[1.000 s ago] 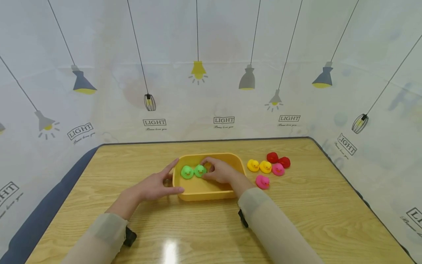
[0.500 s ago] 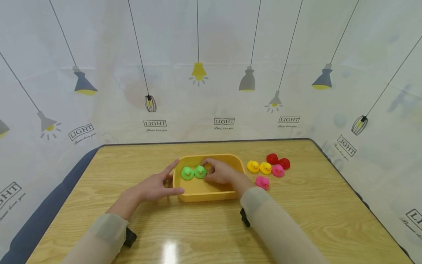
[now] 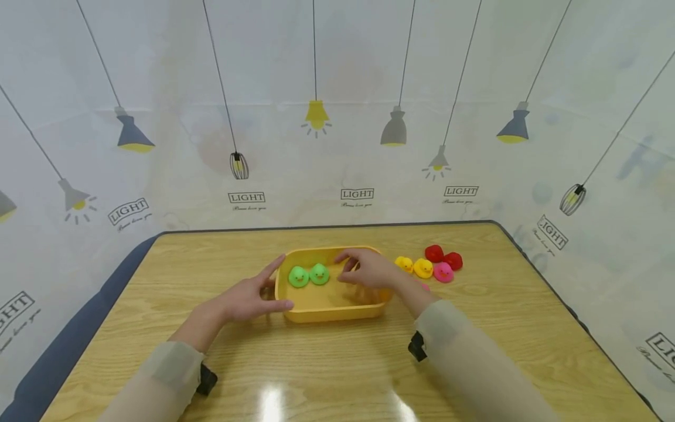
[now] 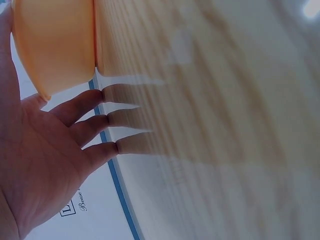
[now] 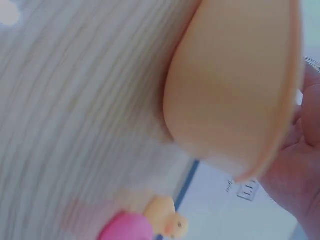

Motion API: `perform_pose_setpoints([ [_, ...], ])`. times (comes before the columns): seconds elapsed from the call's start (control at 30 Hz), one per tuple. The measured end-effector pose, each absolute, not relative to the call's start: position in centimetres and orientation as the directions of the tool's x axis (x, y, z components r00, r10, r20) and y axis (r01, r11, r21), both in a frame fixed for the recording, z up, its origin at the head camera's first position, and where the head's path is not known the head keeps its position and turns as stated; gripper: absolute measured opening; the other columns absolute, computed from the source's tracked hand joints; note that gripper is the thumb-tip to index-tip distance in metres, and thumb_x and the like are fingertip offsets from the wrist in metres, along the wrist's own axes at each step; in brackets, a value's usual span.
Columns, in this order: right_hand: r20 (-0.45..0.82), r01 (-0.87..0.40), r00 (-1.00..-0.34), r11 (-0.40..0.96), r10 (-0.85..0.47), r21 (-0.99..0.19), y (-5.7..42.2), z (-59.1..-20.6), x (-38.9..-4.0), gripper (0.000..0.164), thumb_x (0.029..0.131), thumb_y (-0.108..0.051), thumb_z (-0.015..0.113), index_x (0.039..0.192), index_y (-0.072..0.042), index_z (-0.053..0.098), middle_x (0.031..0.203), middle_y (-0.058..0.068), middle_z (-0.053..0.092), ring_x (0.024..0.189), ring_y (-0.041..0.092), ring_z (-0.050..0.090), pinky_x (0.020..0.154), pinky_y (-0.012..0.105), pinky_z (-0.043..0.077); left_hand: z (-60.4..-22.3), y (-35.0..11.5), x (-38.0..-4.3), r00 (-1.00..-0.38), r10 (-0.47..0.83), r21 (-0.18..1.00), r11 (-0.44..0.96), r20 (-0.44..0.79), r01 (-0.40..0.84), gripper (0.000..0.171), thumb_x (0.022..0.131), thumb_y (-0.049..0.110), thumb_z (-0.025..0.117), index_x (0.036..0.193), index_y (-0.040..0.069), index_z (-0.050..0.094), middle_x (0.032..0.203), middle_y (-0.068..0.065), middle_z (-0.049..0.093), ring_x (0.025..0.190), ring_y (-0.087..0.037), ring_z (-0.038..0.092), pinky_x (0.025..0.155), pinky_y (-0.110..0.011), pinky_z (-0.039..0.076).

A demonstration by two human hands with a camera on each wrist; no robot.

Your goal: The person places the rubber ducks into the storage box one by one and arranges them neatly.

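Note:
Two green rubber ducks, a left one (image 3: 298,277) and a right one (image 3: 319,274), sit side by side in the left half of a yellow plastic tub (image 3: 334,316). My left hand (image 3: 248,298) spans the tub's left end, its thumb at the front rim and index finger at the back corner. In the left wrist view, that hand's other fingers (image 4: 90,159) are spread towards the table. Above the tub's right half hovers my right hand (image 3: 371,271), fingers loosely bent, with nothing seen between them. The tub wall (image 5: 230,85) partly hides it in the right wrist view.
Right of the tub lie two yellow ducks (image 3: 423,268), two red ducks (image 3: 453,261) and a pink duck (image 3: 443,272). A second pink duck (image 3: 424,286) is mostly hidden behind my right wrist. A lamp-patterned curtain (image 3: 290,205) borders the wooden table (image 3: 327,369).
My right hand has let go of the right green duck and moved right, away from it. Both green ducks stay in place, and the left hand has not moved.

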State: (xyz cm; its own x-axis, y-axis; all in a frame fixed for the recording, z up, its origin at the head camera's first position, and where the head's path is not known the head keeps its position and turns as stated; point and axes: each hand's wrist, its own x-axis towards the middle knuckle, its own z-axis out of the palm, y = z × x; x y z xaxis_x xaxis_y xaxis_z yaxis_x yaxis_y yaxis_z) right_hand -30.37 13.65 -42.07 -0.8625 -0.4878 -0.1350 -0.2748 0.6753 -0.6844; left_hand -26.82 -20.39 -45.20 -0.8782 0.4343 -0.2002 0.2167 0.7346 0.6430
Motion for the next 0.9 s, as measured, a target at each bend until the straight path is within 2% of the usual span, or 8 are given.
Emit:
perform_pose_setpoints([
  [0.23, -0.036, -0.313, -0.883, 0.644, -0.468, -0.698, 16.8, -40.6, -28.7, 0.037, 0.105, -0.030, 0.077, 0.136, -0.009, 0.073, 0.114, 0.004, 0.074, 0.099, 0.019, 0.064, 0.085, 0.031, 0.055, -45.4, -20.5, -26.9, -0.880, 0.430, 0.637, 0.740, -0.202, 0.215, 0.116, 0.092, 0.075, 0.075, 0.176, 0.046, 0.000, 0.164, -0.020, 0.057, 0.155, -0.054, 0.045, 0.124, -0.073, 0.037],
  [0.43, 0.029, -0.324, -0.903, 0.636, -0.428, -0.701, 20.0, -40.1, -27.4, 0.029, 0.105, -0.032, 0.077, 0.129, -0.015, 0.076, 0.110, 0.001, 0.075, 0.101, 0.020, 0.065, 0.089, 0.033, 0.055, -45.3, -20.5, -26.8, -0.880, 0.428, 0.634, 0.744, -0.208, 0.212, 0.116, 0.092, 0.076, 0.075, 0.176, 0.047, 0.000, 0.164, -0.021, 0.056, 0.156, -0.055, 0.044, 0.125, -0.075, 0.034],
  [0.67, 0.046, -0.314, -0.920, 0.660, -0.390, -0.683, 23.8, -40.2, -25.8, 0.027, 0.104, -0.031, 0.078, 0.125, -0.014, 0.077, 0.105, 0.001, 0.073, 0.094, 0.020, 0.065, 0.080, 0.029, 0.056, -45.2, -20.4, -26.8, -0.878, 0.430, 0.632, 0.744, -0.209, 0.215, 0.116, 0.092, 0.076, 0.074, 0.176, 0.045, 0.000, 0.163, -0.019, 0.058, 0.156, -0.053, 0.044, 0.126, -0.074, 0.034],
  [0.9, 0.027, -0.278, -0.937, 0.696, -0.348, -0.662, 27.0, -41.0, -24.7, 0.025, 0.103, -0.031, 0.079, 0.123, -0.017, 0.076, 0.107, 0.002, 0.071, 0.096, 0.021, 0.062, 0.078, 0.026, 0.055, -45.3, -20.5, -26.9, -0.877, 0.432, 0.637, 0.741, -0.209, 0.213, 0.116, 0.092, 0.076, 0.074, 0.176, 0.045, 0.000, 0.164, -0.021, 0.057, 0.156, -0.054, 0.044, 0.126, -0.074, 0.034],
])
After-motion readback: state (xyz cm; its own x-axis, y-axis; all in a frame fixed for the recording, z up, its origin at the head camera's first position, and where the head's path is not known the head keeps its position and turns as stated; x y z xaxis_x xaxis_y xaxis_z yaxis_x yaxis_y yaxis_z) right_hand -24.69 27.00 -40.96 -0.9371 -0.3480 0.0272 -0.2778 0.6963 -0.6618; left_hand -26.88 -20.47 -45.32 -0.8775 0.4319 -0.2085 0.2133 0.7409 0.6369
